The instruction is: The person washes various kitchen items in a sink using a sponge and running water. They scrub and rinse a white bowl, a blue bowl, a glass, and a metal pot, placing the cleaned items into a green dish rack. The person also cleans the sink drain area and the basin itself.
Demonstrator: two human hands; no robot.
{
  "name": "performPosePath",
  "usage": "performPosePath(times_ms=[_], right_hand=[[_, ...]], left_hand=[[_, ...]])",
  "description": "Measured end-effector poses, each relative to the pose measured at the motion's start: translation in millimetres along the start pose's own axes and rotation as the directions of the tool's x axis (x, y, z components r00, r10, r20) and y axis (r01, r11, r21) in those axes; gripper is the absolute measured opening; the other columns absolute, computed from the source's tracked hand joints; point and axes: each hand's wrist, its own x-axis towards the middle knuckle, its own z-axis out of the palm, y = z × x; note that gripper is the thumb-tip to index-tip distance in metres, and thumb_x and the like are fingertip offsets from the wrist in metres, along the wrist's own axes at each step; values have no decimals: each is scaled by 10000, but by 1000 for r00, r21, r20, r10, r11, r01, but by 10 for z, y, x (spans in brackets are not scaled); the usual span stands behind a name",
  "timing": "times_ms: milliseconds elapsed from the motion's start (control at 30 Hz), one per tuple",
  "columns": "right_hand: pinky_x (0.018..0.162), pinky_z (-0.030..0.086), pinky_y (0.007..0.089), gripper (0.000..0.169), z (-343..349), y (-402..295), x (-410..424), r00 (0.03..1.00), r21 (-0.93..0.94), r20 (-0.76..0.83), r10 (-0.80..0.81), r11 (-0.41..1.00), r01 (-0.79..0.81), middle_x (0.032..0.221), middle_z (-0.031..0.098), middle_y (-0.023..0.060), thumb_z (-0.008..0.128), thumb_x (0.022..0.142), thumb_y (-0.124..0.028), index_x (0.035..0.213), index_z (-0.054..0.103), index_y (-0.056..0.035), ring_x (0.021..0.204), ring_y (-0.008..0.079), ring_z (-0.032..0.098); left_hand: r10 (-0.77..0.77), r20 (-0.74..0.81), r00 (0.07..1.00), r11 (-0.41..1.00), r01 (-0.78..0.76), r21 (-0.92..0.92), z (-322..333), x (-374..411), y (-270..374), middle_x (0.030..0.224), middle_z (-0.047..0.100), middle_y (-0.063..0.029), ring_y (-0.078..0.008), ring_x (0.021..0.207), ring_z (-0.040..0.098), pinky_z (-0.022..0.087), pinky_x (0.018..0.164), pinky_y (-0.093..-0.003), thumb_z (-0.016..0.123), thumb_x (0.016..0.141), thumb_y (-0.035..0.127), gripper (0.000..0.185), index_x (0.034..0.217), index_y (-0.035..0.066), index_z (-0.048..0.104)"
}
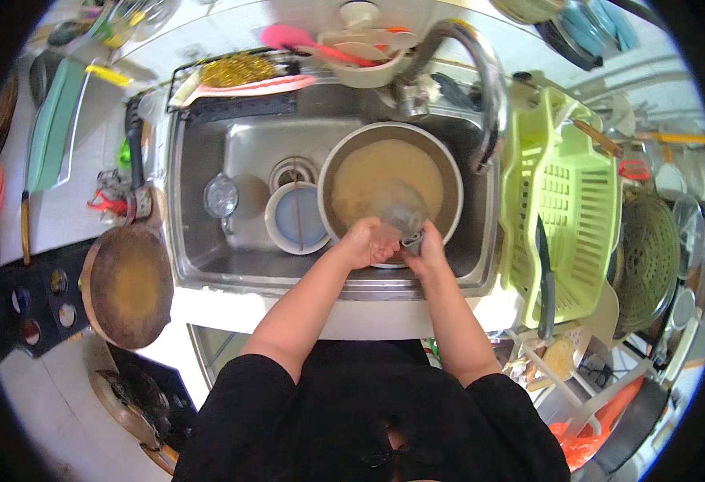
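A blurred transparent glass vessel (399, 203) is held between both hands over a large metal pot (456, 181) of cloudy tan liquid (388, 162). My left hand (364, 242) grips the vessel's left side near the pot's front rim. On the other side, my right hand (428, 248) holds it, with a small grey item (412, 242) at the fingers that I cannot identify. Left of the pot, a white bowl (272, 220) holds greyish liquid, and a thin brown stick (297, 205) lies across it. Farther left in the sink lies a glass mug (221, 196).
The pot stands in a stainless steel sink (292, 129) under a curved chrome faucet (491, 72). A green dish rack (560, 199) flanks it on the right. A round wooden board (128, 286) sits left. Behind are a pink-handled brush (250, 89) and a utensil holder (361, 75).
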Motion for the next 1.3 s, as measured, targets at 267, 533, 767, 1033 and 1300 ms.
performPosePath(times_ms=[267,533,767,1033,1300], right_hand=[[922,390,406,457,-355,-309,484,910,-997,58,-410,31,78,1197,498,194,522,848,-288,1193,451,2,1099,315,492],[944,353,434,302,1112,204,479,521,-695,719,-461,-447,563,1144,517,218,571,783,-177,1037,571,-12,1087,354,472],[797,465,370,228,2339,460,1347,901,-259,433,-17,-960,106,1009,627,118,551,788,-149,979,649,-72,954,289,596],[846,451,464,290,2154,707,2127,999,-320,55,2,-947,19,1202,542,111,476,841,-186,1070,623,-89,1091,301,529],[874,446,448,315,2089,777,2340,996,-469,60,-59,-883,-24,1210,529,135,474,841,-182,1106,596,-64,1086,329,524]], left_hand=[[516,-492,701,830,-267,490,-629,-781,-113,794,585,-95,-147,586,549,451,484,-262,460,808,220,318,1038,6,511],[368,-672,643,863,33,504,-1604,-1162,251,926,564,-71,-176,753,579,502,610,-315,504,785,243,384,1116,50,479],[536,-589,605,482,353,802,-1845,-989,423,1009,585,-227,-366,897,583,469,796,-418,501,781,222,386,1058,-44,534],[625,-566,538,454,339,824,-1754,-1042,449,1116,533,-248,-374,1031,528,415,891,-415,494,764,172,383,1083,-40,491],[519,-656,549,537,387,749,-1744,-1066,499,1082,541,-270,-402,1013,530,415,883,-428,500,770,189,505,1191,-39,342]])
